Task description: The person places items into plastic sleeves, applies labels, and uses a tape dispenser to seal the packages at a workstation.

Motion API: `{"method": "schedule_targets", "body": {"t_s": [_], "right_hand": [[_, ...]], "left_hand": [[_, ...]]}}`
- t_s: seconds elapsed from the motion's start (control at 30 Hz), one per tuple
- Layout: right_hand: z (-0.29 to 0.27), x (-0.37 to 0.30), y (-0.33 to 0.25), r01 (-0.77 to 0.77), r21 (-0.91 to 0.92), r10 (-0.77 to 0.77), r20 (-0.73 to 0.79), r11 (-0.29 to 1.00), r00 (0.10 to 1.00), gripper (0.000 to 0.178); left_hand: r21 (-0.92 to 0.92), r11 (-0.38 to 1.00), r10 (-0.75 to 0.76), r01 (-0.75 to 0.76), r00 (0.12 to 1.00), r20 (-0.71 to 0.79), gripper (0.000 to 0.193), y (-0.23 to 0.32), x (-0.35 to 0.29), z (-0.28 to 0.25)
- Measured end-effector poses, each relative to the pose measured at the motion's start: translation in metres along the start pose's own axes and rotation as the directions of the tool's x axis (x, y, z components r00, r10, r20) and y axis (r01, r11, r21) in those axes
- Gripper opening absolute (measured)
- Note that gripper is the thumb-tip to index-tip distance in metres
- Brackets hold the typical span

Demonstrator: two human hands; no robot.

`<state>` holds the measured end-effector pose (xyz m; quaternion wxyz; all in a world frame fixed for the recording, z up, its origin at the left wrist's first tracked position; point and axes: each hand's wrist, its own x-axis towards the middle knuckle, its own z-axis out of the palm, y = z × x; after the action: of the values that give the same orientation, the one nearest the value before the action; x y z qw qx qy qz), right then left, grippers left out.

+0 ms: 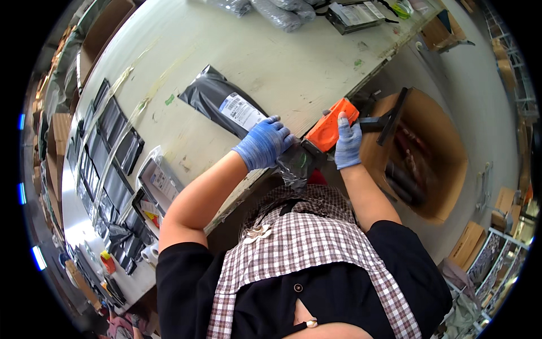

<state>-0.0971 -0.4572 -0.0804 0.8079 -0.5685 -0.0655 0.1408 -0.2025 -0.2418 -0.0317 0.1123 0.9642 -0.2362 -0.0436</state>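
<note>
A black plastic mailing bag [212, 96] with a white label [243, 111] lies across the near edge of the table. My left hand [263, 143], in a blue knitted glove, is closed over the bag's near end. Below that hand, loose dark plastic [297, 169] hangs past the table edge. My right hand [348, 144], gloved alike, grips an orange hand tool [323, 134] with black parts, thumb on top. The tool meets the plastic beside my left fingers; its exact kind is unclear, and the contact is partly hidden.
Several flat black packages [116, 133] lie on the table [254, 51] at the left, near a grey plastic bin [161, 178]. Wrapped bundles [276, 14] and a black packet [355, 17] are at the far side. An open cardboard box [446, 186] holding dark packages stands right.
</note>
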Motion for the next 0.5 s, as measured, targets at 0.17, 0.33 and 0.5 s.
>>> {"method": "schedule_targets", "body": {"t_s": [0.17,0.33,0.5], "right_hand": [[-0.058,0.016,-0.013,-0.448,0.139,0.421,0.189,0.883,0.887,0.094],[-0.071,-0.080,0.046,-0.754,0.258,0.683,0.319,0.605,0.657,0.078],[-0.030,-0.139,-0.082,-0.424,-0.153,0.444,0.464,0.892,0.766,0.068]], "left_hand": [[-0.192,0.958,0.129,-0.213,0.919,-0.374,0.058,0.032,0.029,-0.030],[-0.252,0.966,-0.138,0.052,0.932,-0.336,0.053,0.029,0.057,-0.045],[-0.016,0.952,-0.303,0.304,0.952,0.046,0.050,-0.003,0.073,-0.013]]}}
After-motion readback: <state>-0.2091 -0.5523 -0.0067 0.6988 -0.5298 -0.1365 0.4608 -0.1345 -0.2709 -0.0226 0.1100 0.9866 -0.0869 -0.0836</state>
